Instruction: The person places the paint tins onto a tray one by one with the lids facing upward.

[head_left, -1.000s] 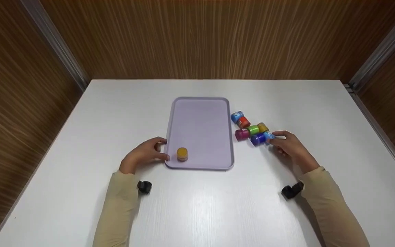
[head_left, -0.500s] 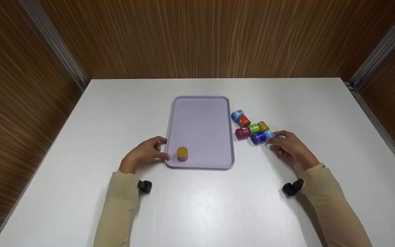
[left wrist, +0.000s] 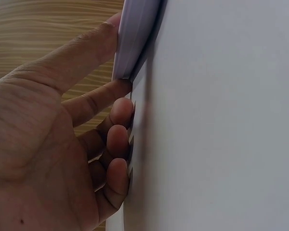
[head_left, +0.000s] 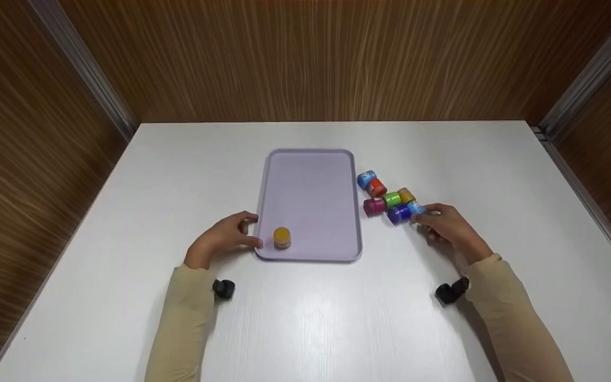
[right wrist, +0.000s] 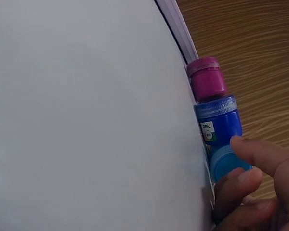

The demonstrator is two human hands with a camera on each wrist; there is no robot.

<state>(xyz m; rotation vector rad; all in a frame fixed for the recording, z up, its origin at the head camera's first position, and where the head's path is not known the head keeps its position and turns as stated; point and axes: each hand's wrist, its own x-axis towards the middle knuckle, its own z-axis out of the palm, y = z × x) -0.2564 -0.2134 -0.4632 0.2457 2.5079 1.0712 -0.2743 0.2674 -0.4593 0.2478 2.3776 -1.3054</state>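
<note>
The left hand (head_left: 224, 239) pinches the tray (head_left: 311, 159) rim at its near left corner, probably steadying it; the right hand (head_left: 446, 225) fingers curl on a light blue jar (head_left: 417, 208).

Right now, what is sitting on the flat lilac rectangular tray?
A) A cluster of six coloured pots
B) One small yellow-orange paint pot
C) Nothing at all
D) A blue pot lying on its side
B: a single small yellow-orange paint pot stands upright near the front left corner of the lilac tray, close to the left hand at the tray's edge; the other coloured pots lie on the white table to the tray's right.
</note>
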